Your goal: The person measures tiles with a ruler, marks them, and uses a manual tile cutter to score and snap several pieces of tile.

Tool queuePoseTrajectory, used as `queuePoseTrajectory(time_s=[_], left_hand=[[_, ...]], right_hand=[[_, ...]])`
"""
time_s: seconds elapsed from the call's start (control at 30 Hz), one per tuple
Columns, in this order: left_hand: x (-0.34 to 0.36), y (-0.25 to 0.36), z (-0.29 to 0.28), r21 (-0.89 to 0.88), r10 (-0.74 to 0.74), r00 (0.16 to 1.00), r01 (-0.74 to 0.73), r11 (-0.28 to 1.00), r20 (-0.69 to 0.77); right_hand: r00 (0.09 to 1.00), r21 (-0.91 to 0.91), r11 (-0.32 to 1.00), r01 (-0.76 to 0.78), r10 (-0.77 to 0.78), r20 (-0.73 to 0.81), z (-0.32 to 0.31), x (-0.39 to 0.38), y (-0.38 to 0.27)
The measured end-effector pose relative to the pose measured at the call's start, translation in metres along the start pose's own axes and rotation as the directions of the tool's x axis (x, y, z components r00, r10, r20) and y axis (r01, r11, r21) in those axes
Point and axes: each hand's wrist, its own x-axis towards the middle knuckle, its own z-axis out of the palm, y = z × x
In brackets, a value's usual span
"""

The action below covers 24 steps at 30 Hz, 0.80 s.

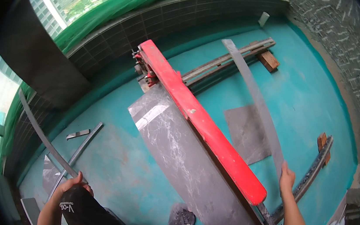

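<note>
Fingers (285, 166) of two hands (287, 181) (72, 183) gripping two grey strips (258, 101) (40, 130)

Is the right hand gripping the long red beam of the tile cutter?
No, the right hand grips the near end of a long, narrow, flat grey strip, apart from the red beam.

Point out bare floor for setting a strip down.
Teal floor is bare between the metal bar and marbled tile, and between the two wooden blocks. Crowded: by the left hand, where a gray strip overlaps the bar in view.
</note>
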Motion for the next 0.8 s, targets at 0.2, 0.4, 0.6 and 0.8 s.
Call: queuePoseTrajectory(time_s=[0.2,0.4,0.6,0.8], left_hand=[[-0.037,-0.010,0.003,0.235,-0.216,0.974,0.224,0.946,-0.063],[-0.044,0.005,0.029,0.109,-0.351,0.930,0.339,0.934,0.113],[-0.100,0.018,0.035,0.441,-0.053,0.998,0.036,0.897,0.025],[-0.118,0.008,0.047,0.713,-0.129,0.987,0.156,0.683,-0.092]], right_hand=[[0.987,0.265,0.954,-0.137,0.110,0.115,0.111,0.031,0.026],[0.938,-0.140,0.972,-0.191,0.222,0.266,0.136,0.049,0.112],[0.866,-0.086,0.868,0.489,-0.472,0.165,0.075,0.064,0.038],[0.914,-0.324,0.903,0.283,-0.152,0.376,0.042,0.122,0.042]])
